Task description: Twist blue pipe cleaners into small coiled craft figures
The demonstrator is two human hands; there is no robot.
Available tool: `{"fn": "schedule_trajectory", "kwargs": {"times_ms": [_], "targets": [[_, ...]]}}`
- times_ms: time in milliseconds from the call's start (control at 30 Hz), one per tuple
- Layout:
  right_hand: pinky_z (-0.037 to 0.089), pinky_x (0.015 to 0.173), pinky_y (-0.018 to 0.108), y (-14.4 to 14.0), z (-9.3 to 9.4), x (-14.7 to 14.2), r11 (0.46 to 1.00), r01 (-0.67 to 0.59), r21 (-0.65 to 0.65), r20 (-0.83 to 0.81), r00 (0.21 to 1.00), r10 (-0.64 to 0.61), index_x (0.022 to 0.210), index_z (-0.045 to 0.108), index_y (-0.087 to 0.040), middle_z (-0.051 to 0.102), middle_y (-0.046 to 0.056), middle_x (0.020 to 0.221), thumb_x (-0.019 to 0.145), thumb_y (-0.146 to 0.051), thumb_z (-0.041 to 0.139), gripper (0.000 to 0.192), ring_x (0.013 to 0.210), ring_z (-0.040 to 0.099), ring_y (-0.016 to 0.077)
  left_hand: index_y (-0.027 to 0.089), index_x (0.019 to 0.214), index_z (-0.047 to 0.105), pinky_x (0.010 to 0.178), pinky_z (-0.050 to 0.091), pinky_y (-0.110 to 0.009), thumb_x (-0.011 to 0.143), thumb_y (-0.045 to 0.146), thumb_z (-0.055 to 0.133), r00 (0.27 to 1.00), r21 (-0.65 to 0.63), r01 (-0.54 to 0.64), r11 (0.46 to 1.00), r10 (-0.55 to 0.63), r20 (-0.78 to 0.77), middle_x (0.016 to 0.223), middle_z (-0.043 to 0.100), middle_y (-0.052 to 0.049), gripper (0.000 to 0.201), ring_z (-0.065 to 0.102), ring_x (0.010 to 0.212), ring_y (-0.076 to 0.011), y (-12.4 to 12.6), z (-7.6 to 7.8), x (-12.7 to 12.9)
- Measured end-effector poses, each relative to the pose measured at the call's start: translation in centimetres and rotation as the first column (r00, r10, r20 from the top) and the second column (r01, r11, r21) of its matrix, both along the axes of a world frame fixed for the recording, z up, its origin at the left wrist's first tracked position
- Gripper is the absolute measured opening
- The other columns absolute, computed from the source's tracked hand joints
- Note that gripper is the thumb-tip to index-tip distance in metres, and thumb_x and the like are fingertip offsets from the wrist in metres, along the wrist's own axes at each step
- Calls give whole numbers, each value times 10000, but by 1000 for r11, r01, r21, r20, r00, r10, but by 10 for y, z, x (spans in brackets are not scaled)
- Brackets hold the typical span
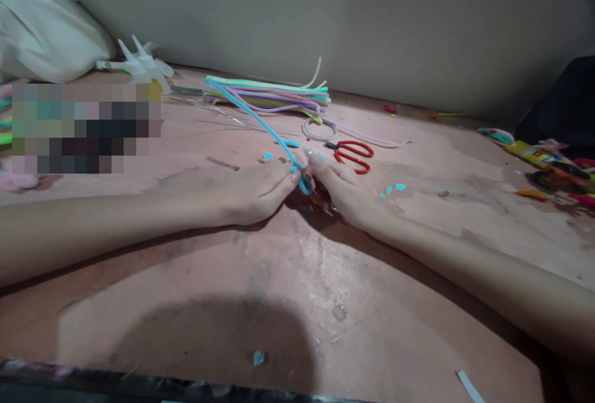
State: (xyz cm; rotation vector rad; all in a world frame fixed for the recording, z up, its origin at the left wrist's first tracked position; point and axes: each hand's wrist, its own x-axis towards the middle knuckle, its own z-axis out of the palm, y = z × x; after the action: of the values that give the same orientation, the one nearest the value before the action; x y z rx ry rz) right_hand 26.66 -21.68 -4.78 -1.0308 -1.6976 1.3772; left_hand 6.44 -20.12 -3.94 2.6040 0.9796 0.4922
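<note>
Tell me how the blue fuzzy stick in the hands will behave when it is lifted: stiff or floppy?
The blue stick probably bends easily yet keeps its shape: its end stays curled into a loop between the left hand and right hand. It looks thin, so likely very light. Its long free part may sag slightly.

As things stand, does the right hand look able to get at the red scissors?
Probably yes. The scissors lie on the table just beyond the right hand with nothing between, though its fingers are pinching the blue pipe cleaner together with the left hand.
</note>
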Motion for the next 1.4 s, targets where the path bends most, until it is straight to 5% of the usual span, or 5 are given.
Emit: {"fn": "schedule_trajectory", "kwargs": {"times_ms": [200,533,700,867,1400], "targets": [[233,332,212,1,-2,-2,966,-9,-259,-87,996,-14,669,561,-202,521,-32,536,868,-816,734,669,393,411,70,108,1191,677,1044,558,-532,1097,375,247,971,225,-5,974,58,-231,1243,719,-234,515,697,1087,-336,-1,-5,3],[196,407,212,4,-2,2,979,-205,-21,-100,974,202,758,622,-171,471,-72,558,896,-698,794,571,468,328,49,185,1002,625,743,518,-369,986,399,440,985,180,8,984,24,-173,954,711,-122,283,644,751,-244,-6,8,2],[204,400,220,0,3,1,986,-164,11,-69,984,164,765,527,-213,409,-93,525,956,-764,669,600,433,312,57,168,1115,661,746,516,-349,1056,574,380,989,54,13,998,-5,-150,975,755,-117,498,686,809,-253,-4,9,1],[240,420,227,1,0,0,993,-75,88,-17,997,77,749,492,-229,402,-84,552,936,-824,632,639,465,326,68,204,813,650,837,542,-332,1143,571,85,992,-95,-70,993,59,-111,793,727,-71,750,715,793,-220,-2,9,-2],[319,613,301,-3,-2,0,903,66,425,180,971,-155,720,387,-240,460,-33,652,1127,-470,492,479,630,412,117,153,882,678,667,472,-349,1088,287,363,938,328,54,943,64,-340,830,737,-108,400,669,701,-227,-24,19,12]]}}
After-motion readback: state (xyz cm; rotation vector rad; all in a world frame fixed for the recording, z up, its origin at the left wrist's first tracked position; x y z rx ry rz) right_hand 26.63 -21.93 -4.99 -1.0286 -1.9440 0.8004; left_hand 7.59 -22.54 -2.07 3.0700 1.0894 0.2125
